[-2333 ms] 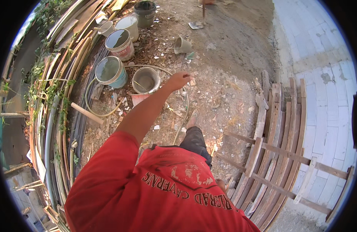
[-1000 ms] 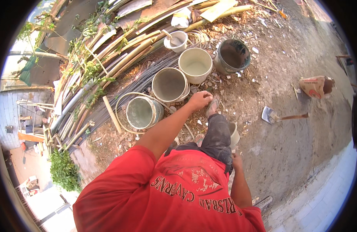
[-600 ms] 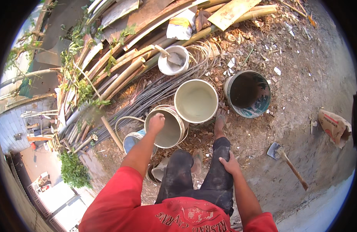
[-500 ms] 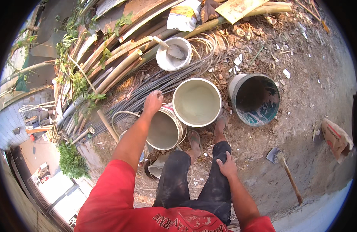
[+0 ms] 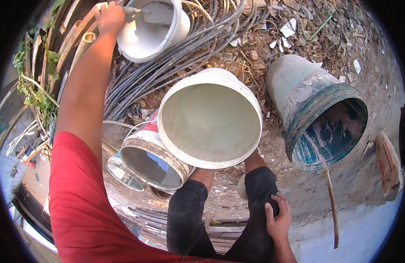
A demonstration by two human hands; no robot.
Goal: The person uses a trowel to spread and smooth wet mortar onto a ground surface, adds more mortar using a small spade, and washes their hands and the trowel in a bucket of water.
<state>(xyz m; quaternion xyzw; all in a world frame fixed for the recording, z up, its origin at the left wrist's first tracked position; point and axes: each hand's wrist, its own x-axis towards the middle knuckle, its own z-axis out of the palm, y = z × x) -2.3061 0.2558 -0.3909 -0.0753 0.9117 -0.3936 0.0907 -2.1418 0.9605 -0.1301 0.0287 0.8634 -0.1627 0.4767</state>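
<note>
My left hand (image 5: 109, 19) is stretched out to the upper left, closed around the wooden handle of a trowel-like tool (image 5: 156, 16). The tool's grey, coated blade lies inside a small white bucket (image 5: 139, 57); its exact shape is hard to make out. On my right knee rests my right hand (image 5: 279, 217), open and holding nothing. Between my legs and the cables stands a large white bucket (image 5: 211, 163) with cloudy greenish-grey liquid in it. Touching its left side is another bucket with a red band (image 5: 156, 168), which holds liquid with a shiny surface.
A bigger grey and teal bucket (image 5: 294, 98) stands to the right. Beyond it are a wooden-handled tool (image 5: 332, 210) and a paper sack (image 5: 388, 162). Grey cables (image 5: 141, 83) and poles (image 5: 86, 41) lie at the left. White shards (image 5: 288, 27) litter the ground.
My left hand has moved from beside the red-banded bucket up to the small white bucket and taken hold of the tool's handle. The view has leaned closer to the buckets.
</note>
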